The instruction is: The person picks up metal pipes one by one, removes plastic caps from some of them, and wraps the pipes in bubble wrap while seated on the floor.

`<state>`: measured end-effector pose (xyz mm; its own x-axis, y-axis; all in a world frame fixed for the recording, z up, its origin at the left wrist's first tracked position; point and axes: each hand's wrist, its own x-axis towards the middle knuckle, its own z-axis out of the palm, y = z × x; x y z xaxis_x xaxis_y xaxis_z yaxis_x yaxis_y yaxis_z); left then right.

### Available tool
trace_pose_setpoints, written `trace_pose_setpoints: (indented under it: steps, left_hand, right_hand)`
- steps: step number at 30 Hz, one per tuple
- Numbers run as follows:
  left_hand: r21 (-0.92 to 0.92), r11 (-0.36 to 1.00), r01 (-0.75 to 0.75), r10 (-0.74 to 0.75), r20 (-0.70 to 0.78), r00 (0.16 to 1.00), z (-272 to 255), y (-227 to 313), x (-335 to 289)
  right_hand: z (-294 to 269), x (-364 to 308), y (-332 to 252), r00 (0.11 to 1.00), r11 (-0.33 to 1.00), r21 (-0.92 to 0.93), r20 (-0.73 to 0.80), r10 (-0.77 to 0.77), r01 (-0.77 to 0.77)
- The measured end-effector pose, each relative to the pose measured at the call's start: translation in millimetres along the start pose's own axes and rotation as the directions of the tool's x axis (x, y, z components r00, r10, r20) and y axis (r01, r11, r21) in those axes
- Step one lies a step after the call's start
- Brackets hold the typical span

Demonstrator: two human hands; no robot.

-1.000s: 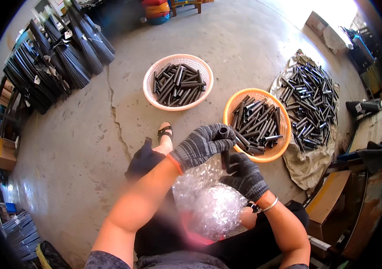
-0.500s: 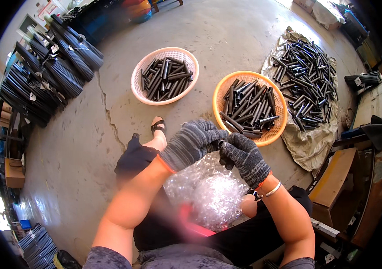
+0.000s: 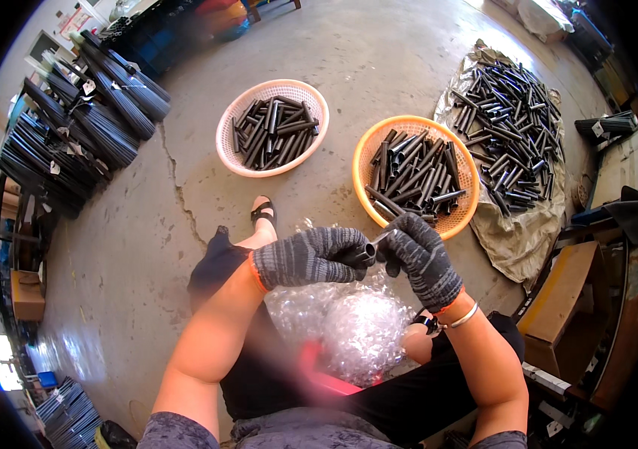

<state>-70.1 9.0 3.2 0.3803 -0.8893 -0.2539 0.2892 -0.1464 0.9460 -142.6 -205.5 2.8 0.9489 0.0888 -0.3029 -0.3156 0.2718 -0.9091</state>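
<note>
My left hand [image 3: 311, 257], in a grey striped knit glove, is closed around a short black tube [image 3: 367, 253]; the tube's open end faces my right hand. My right hand [image 3: 422, 258], gloved alike, is pinched just off that end, with a thin pale, shiny strip [image 3: 388, 235] at its fingertips. Beneath both hands, between my legs, lies a heap of crinkled clear plastic scraps [image 3: 364, 329]. Ahead to the right, an orange basket [image 3: 362, 153] holds many black tubes. A pale pink basket [image 3: 223, 142] farther left holds more of them.
On the right, loose black tubes [image 3: 513, 135] cover a tan sheet [image 3: 517, 251]. Bundles of long dark rods [image 3: 109, 123] stand at the left wall. An open cardboard box [image 3: 558, 299] sits close on my right. A red object [image 3: 315, 367] shows at the scraps' near edge.
My hands have drawn apart and the left has come slightly lower and nearer. The tube's open end now shows, and a pale strip is visible at my right fingertips.
</note>
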Motion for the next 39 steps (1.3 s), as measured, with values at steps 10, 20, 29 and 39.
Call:
trace_pose_setpoints:
  steps: [10, 20, 29, 39]
  left_hand:
    - [0.097, 0.989, -0.114, 0.102, 0.125, 0.987, -2.6, -1.7, 5.5]
    - [-0.201, 0.973, -0.113, 0.118, 0.010, 0.993, 11.6, 10.6, 6.1]
    - [-0.244, 0.970, -0.014, 0.024, 0.038, 0.999, 16.2, 16.8, 0.4]
    - [-0.343, 0.871, -0.352, 0.198, -0.410, 0.890, -14.6, 36.5, -34.9]
  right_hand:
    - [11.5, -14.1, -25.7, 0.959, 0.708, 0.696, 0.267, -0.096, -0.123]
    - [7.0, -8.5, -13.9, 0.999, 0.998, -0.067, 0.040, -0.002, 0.005]
    - [-13.1, 2.7, 1.4, 0.932, 0.606, -0.709, 0.255, -0.257, 0.361]
    - [-82.5, 11.9, 87.2, 1.000, 0.123, -0.992, 0.024, 0.012, 0.023]
